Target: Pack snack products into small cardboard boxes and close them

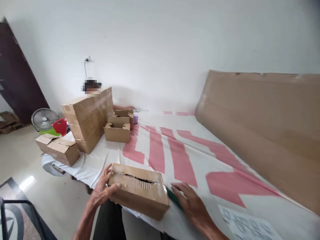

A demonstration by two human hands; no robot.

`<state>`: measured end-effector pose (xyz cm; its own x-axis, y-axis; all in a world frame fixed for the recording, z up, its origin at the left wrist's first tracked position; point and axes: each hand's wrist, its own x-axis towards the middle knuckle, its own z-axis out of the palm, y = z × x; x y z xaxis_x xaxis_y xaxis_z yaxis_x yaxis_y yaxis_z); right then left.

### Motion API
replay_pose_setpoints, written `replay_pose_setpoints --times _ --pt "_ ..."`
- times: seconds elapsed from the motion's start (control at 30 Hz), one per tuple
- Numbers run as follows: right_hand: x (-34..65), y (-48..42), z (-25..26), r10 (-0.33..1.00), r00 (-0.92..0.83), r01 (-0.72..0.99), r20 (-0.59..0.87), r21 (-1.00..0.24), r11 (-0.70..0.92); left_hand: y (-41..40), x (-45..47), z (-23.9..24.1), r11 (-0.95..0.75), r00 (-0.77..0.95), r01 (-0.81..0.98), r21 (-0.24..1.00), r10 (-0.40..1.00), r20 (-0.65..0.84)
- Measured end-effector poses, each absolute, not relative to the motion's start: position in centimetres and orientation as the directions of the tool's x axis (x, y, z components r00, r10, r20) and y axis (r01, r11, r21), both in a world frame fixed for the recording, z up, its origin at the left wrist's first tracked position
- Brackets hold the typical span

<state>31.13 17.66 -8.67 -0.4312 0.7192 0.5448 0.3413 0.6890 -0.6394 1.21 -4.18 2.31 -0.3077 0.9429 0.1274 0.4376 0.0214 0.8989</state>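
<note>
A taped cardboard box [138, 186] sits at the table's near edge, its top split by a ragged, torn slit running lengthwise. My left hand [106, 186] grips the box's left end, thumb on the top and fingers around the far corner. Beside the right end is my right hand [187, 201], its fingers bent over a long, thin dark green object [173, 196]. That object reaches from the box's right edge to under my palm, which hides the rest, so its kind is unclear.
Stacked cartons [91, 116] stand at the left, a person partly behind them. An open carton [117, 130] is nearby, and another box [58, 148] lies at the table's left edge. A large cardboard sheet [265, 133] leans at right. A printed sheet [247, 223] lies near my right arm.
</note>
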Motion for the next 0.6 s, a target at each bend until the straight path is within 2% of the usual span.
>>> replay_pose_setpoints --times 0.1,0.23,0.33,0.4,0.47,0.6 --pt "29.0 16.7 -5.4 0.643 -0.384 0.250 0.663 -0.595 0.764 -4.4 1.7 2.5 0.013 -0.317 0.425 0.905 0.939 0.135" --pt "27.0 14.1 -0.5 0.409 -0.505 0.174 0.760 -0.375 0.911 -5.2 2.7 2.6 0.021 -0.371 0.412 0.911 0.917 0.147" --pt "26.4 13.1 0.6 0.284 -0.528 0.183 0.801 -0.219 0.958 -6.2 3.2 2.4 0.053 -0.400 0.426 0.903 0.906 0.136" --pt "26.5 13.0 0.7 0.230 -0.526 0.180 0.819 -0.157 0.971 -6.6 3.5 2.4 0.033 -0.408 0.448 0.894 0.897 0.171" --pt "26.6 13.0 0.9 0.201 -0.519 0.156 0.831 -0.139 0.978 -6.9 3.5 2.3 -0.001 -0.404 0.463 0.886 0.890 0.212" --pt "27.0 12.4 2.1 0.200 -0.514 0.087 0.834 -0.182 0.979 -6.8 3.1 1.8 -0.019 -0.370 0.463 0.886 0.904 0.213"
